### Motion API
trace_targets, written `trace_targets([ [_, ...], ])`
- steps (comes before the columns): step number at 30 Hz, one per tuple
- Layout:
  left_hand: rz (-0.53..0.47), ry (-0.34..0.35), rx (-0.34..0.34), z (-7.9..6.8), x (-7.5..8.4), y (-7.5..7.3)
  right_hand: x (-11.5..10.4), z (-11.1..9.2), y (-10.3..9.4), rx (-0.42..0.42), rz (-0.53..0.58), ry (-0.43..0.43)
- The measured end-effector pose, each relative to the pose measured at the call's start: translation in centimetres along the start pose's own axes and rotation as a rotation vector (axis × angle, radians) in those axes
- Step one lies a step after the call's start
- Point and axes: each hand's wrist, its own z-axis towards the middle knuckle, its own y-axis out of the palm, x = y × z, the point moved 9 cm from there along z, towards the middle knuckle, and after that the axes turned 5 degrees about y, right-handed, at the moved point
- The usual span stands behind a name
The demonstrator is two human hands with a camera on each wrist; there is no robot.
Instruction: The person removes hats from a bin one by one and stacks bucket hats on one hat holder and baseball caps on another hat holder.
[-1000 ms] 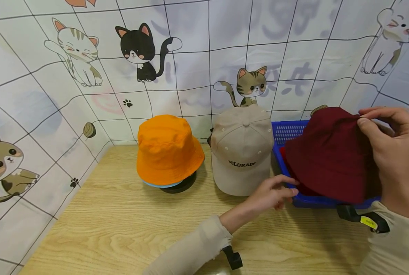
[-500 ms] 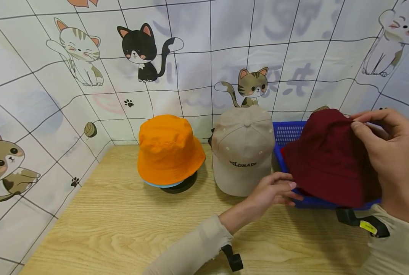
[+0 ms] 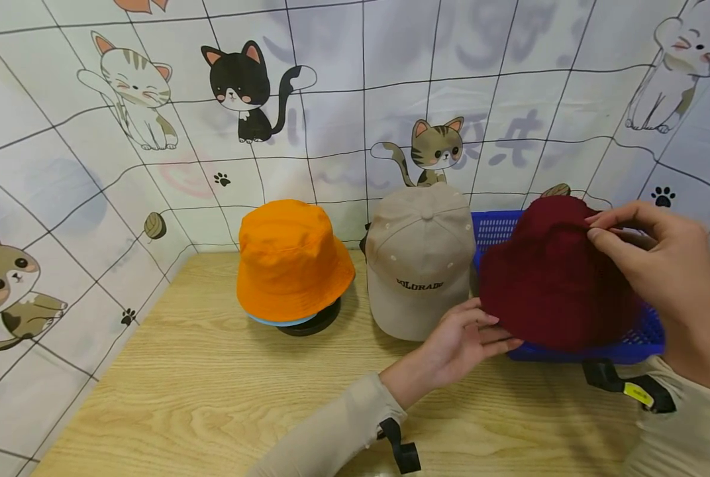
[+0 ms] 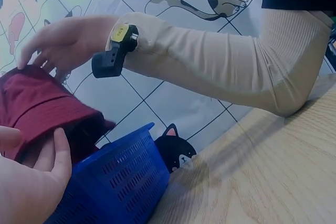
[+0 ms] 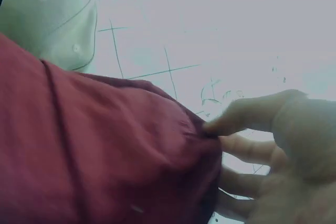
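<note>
A dark red bucket hat [image 3: 554, 285] hangs over the blue basket [image 3: 647, 351], its brim facing down. High on its crown, my right hand [image 3: 665, 265] pinches the cloth between thumb and fingers; the right wrist view shows this pinch on the hat [image 5: 136, 150] up close. My left hand [image 3: 459, 344] is at the brim's left edge. In the left wrist view, fingers [image 4: 62, 153] of the left hand reach inside the brim, with the thumb on the outer side.
Left of the basket stands a beige baseball cap [image 3: 420, 258] lettered "COLORADO". Farther left, an orange bucket hat [image 3: 292, 258] sits over a light blue edge on a black base [image 3: 316, 324]. A cat-patterned sheet [image 3: 331, 119] backs the wooden table [image 3: 212, 397].
My right hand has carried the red bucket hat leftward, baring more of the basket's right side. The left hand has turned palm up and taken the brim's edge.
</note>
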Motion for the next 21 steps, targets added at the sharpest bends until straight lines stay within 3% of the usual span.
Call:
trace_targets([
  [4,0.021,-0.002,0.026,0.0,-0.3,-0.5,0.2,-0.1,0.5,-0.09,-0.073,-0.048],
  [7,0.029,0.001,0.052,0.1,-0.4,-0.8,0.8,0.0,0.4,-0.12,-0.02,-0.029],
  [11,0.032,0.012,0.083,0.1,-0.4,-1.2,3.3,0.8,-0.8,-0.039,0.069,0.069],
  [15,0.039,0.016,0.105,0.0,-0.4,-1.4,7.2,2.0,-1.6,0.038,0.108,0.201],
  [17,0.043,0.017,0.113,0.0,-0.4,-1.5,9.2,2.5,-1.3,-0.008,0.09,0.271],
  [21,0.05,0.016,0.118,0.0,-0.4,-1.7,12.2,3.1,0.5,-0.221,-0.003,0.355],
])
